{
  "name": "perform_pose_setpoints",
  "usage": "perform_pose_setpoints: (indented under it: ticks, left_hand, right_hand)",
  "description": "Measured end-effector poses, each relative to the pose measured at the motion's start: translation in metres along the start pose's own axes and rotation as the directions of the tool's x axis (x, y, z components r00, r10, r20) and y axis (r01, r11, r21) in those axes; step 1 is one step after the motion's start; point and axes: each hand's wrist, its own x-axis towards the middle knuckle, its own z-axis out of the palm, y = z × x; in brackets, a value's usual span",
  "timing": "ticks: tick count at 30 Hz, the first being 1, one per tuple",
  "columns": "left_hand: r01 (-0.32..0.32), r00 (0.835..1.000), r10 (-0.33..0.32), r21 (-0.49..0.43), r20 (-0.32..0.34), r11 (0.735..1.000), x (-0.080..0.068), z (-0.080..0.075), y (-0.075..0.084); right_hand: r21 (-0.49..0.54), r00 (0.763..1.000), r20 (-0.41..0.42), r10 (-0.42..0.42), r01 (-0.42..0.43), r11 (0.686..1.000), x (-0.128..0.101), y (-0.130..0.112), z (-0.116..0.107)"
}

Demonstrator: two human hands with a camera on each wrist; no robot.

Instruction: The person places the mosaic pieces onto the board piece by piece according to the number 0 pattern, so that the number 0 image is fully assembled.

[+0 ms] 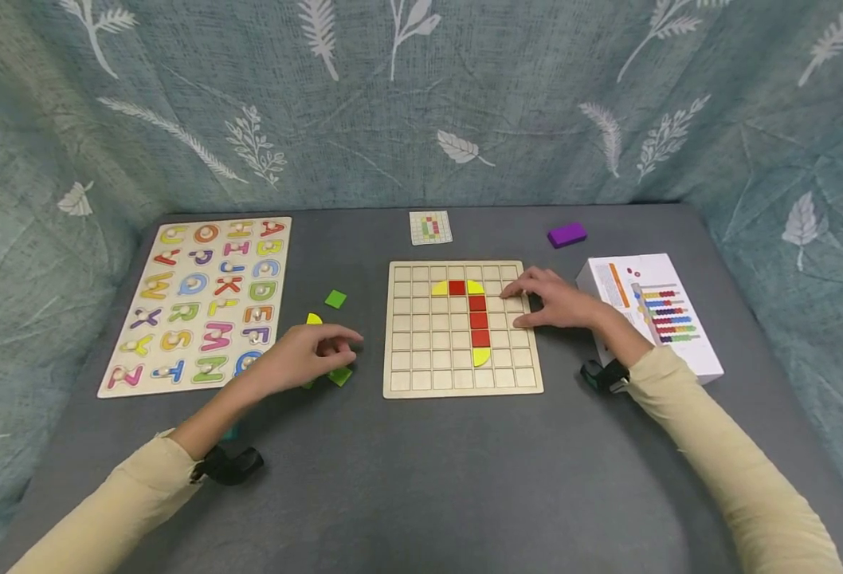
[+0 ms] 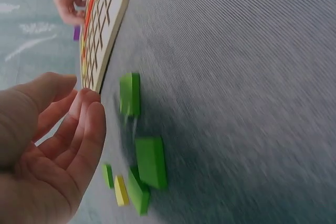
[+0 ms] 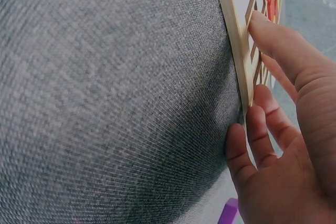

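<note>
A square wooden grid board (image 1: 421,359) lies mid-table. On it, several red square tiles (image 1: 480,320) and rounded yellow pieces (image 1: 481,356) form a hook shape. My right hand (image 1: 558,301) rests on the board's right edge, thumb and fingertips touching it, fingers loosely bent. Left of the board, my left hand (image 1: 303,356) hovers over loose pieces, thumb and fingers apart with nothing between them. Near it lie green square tiles (image 2: 150,162) and a yellow piece (image 1: 314,319); the hand partly covers some of them in the head view.
An alphabet peg puzzle (image 1: 202,339) lies at the left. Behind the board is a small pattern card (image 1: 430,228), with a purple block (image 1: 567,234) to its right. A white box with an abacus picture (image 1: 622,279) stands at the right. A leaf-patterned curtain (image 1: 364,119) hangs behind.
</note>
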Motion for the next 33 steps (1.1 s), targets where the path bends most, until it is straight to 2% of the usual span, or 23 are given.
perform_pose_setpoints:
  ticks: [5,11,19,23,27,33]
  left_hand:
    - [0.024,1.000,-0.024,0.003,-0.015,1.000,-0.011,-0.008,-0.006]
    - [0.060,0.998,-0.060,-0.004,-0.022,0.998,-0.015,-0.018,-0.012]
    - [0.044,0.992,-0.043,0.007,-0.115,0.999,-0.016,-0.030,-0.027]
    - [0.049,0.984,-0.052,-0.020,-0.172,0.999,-0.007,-0.034,-0.033]
    - [0.055,0.976,-0.066,-0.060,-0.208,0.997,0.012,-0.035,-0.037]
    - [0.097,0.974,-0.116,-0.107,-0.193,0.990,0.034,-0.038,-0.048]
  right_hand:
    - [0.001,1.000,0.006,0.002,-0.002,1.000,0.000,0.000,-0.001]
    - [0.006,1.000,0.004,0.000,-0.001,1.000,0.001,0.002,-0.001]
    - [0.002,1.000,0.008,0.002,-0.002,1.000,0.001,0.002,0.000]
    - [-0.001,1.000,0.007,0.002,-0.002,1.000,0.000,0.003,-0.001]
    - [-0.001,1.000,0.007,-0.002,0.002,1.000,-0.001,0.003,-0.002]
    - [-0.002,1.000,0.008,-0.012,0.012,1.000,0.000,0.003,0.000]
